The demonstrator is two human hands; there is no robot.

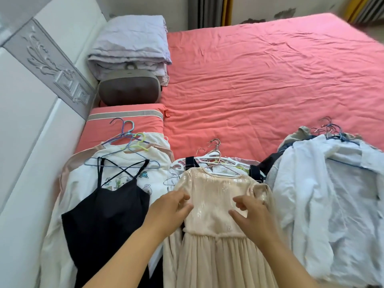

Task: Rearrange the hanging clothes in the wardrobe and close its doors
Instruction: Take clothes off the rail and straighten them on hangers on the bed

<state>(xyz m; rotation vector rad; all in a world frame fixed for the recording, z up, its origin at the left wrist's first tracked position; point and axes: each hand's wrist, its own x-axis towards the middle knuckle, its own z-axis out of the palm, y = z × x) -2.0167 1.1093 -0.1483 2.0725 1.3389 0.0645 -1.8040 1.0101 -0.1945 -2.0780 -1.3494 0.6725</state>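
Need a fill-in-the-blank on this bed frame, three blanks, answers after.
1. Both hands, left hand and right hand, are at the ____ dress.
2. The black strappy dress lies to that dress's ____.
3. The bedsheet is ____.
Answers: beige; left; pink

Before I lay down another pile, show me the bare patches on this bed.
The coral-pink bedsheet lies bare beyond the three heaps, right of the folded lilac quilt. The near edge is crowded: black strappy dress, beige sequinned dress, pale blue shirt.
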